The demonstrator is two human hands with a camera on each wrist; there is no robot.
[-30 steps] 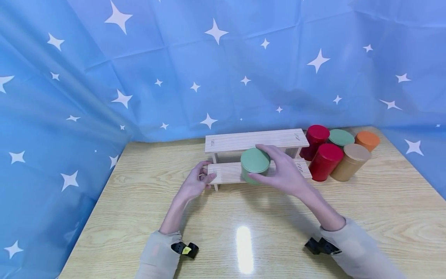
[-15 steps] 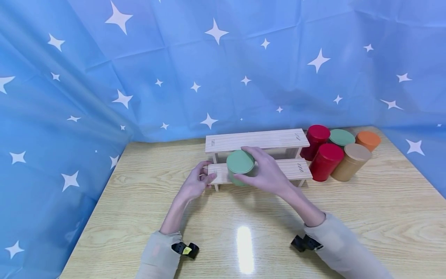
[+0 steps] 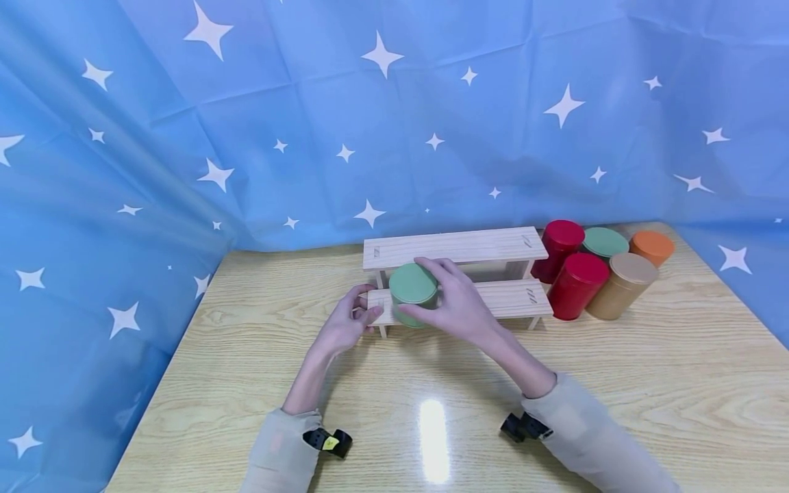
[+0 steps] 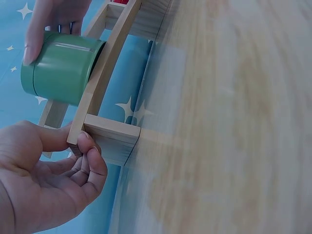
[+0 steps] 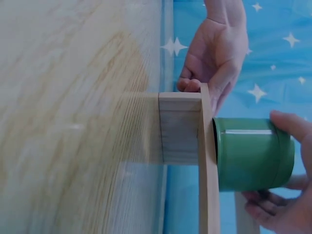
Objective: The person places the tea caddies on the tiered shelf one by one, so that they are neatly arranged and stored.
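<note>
Fingers and thumb of the right hand (image 3: 457, 308) pinch the sides of an upright green canister (image 3: 411, 293), whose base meets or nearly meets the lower board (image 3: 502, 299) of a wooden stand, toward its left end. The left hand (image 3: 345, 323) grips that end between thumb and curled fingers. The upper board (image 3: 456, 248) lies behind; red canisters (image 3: 578, 291) stand on the table (image 3: 246, 383) to the right. Placing the canister seems in hand; the next move likely calls for settling its base flat, then loosening the right fingers.
</note>
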